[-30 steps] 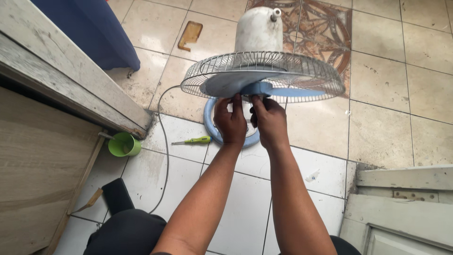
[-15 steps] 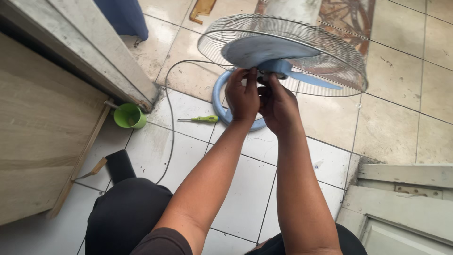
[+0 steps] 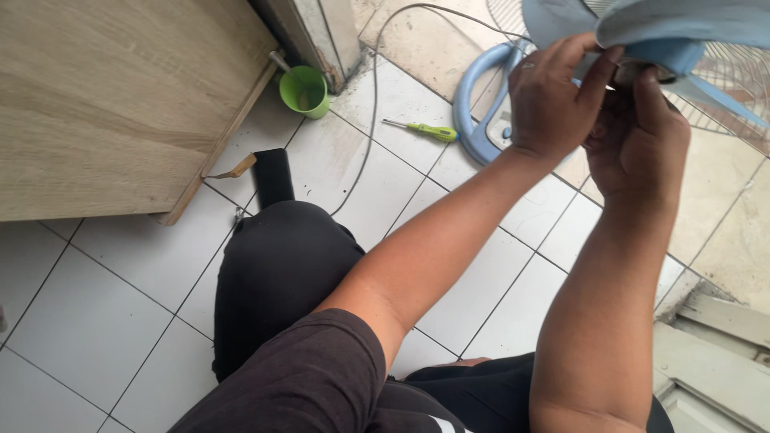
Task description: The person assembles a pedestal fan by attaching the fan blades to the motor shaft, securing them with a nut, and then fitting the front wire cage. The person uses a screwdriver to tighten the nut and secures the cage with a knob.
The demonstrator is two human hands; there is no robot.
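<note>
A pale blue fan blade (image 3: 674, 32) sits at the top right, in front of a wire guard (image 3: 722, 76). Both hands are up at the blade's hub. My left hand (image 3: 553, 100) has its fingers curled onto the hub from the left. My right hand (image 3: 642, 136) grips the hub from below and the right. The hub's centre is hidden by my fingers. The fan's round blue base (image 3: 477, 104) lies on the tiles below my left hand.
A green-handled screwdriver (image 3: 421, 130) lies on the white tiles next to the base. A green cup (image 3: 305, 90) stands by a wooden panel (image 3: 104, 104). A grey cord (image 3: 365, 120) runs across the floor. My dark-clothed knee (image 3: 277, 273) is below.
The view has swung down and left, so the fan has shifted to the top right corner and my knee fills the middle. Both hands stay on the blade's hub.
</note>
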